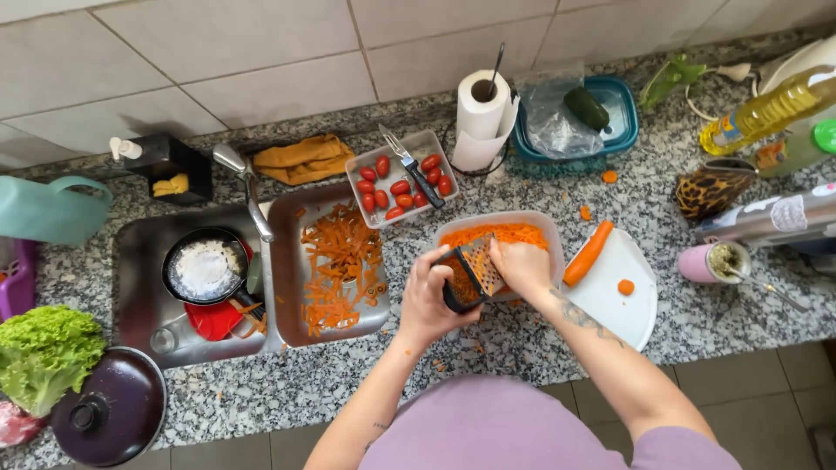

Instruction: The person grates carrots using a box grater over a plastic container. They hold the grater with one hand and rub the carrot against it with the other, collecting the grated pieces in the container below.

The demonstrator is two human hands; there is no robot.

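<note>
— What have the hands got hold of?

— The left hand (426, 300) is wrapped around the lower, dark end of a box grater (468, 272), fingers closed tight on it. The grater is metal, faceted and dotted with small holes, and it leans tilted over the rim of a clear plastic tub (547, 228). The right hand (521, 264) presses against the grater's perforated face with fingers curled; whatever it grips is hidden under them, so I cannot tell what it is.

— And in the tub?

— A loose, fluffy heap of grated carrot (498, 233), fine bright orange shreds along the far side.

— Anything close by?

— Just right of the tub lies a white cutting board (623, 300) with rounded corners, smooth and flat. A whole peeled carrot (588, 252), long and tapered, rests partly on its upper left edge, and a small round carrot stub (625, 286) sits near the middle.

— The surface itself?

— Speckled grey granite counter (348, 383) (glossy, with orange crumbs scattered near the hands). To the left, a stainless steel sink (287, 261) holds curly carrot peelings (341, 265), thin ribbons strewn across the basin. Behind the tub, a rectangular tray (359, 165) carries oval cherry tomatoes (399, 187) and a dark-handled knife (413, 167).
</note>
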